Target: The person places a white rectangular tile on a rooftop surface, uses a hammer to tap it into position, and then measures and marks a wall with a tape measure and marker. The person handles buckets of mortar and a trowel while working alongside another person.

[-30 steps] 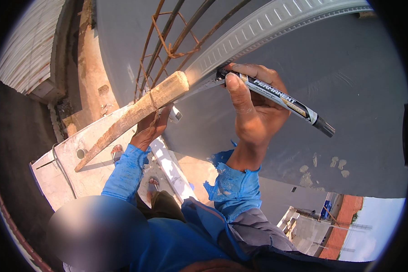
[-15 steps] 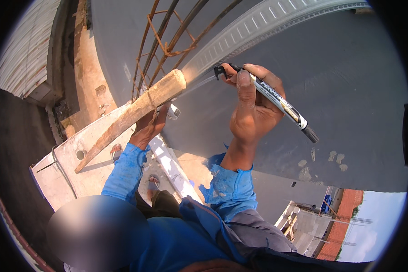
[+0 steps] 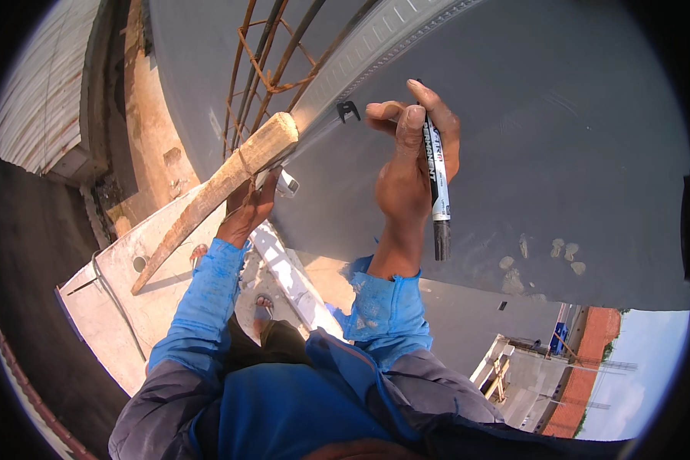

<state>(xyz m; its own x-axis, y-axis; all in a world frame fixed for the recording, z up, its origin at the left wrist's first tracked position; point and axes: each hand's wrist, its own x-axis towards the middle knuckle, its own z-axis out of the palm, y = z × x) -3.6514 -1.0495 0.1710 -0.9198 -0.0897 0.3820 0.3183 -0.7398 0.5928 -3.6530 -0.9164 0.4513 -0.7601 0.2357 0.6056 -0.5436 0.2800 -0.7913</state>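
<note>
In my right hand (image 3: 410,172), thumb and fingers close round a black-and-white permanent marker (image 3: 437,172). The marker's dark end points down; its upper end is behind the fingers. Just left of those fingertips, and apart from them, is a small black hook-shaped piece (image 3: 349,111). My left hand (image 3: 247,211) is closed under a long, rough wooden stick (image 3: 215,192), its fingers at a small pale boxy thing (image 3: 287,184). The wood partly covers this hand. How the black piece is held up cannot be made out.
Rusty rebar with tied rings (image 3: 264,77) rises beyond the wood. A ribbed silvery metal strip (image 3: 360,57) runs to the upper right. Below are a grey surface (image 3: 544,169), a pale slab with a round hole (image 3: 103,307), and a sandalled foot (image 3: 263,307).
The black hook-shaped piece has come away from my right fingertips and shifted left. The marker has swung from slanted to nearly upright. My left hand remains by the wood.
</note>
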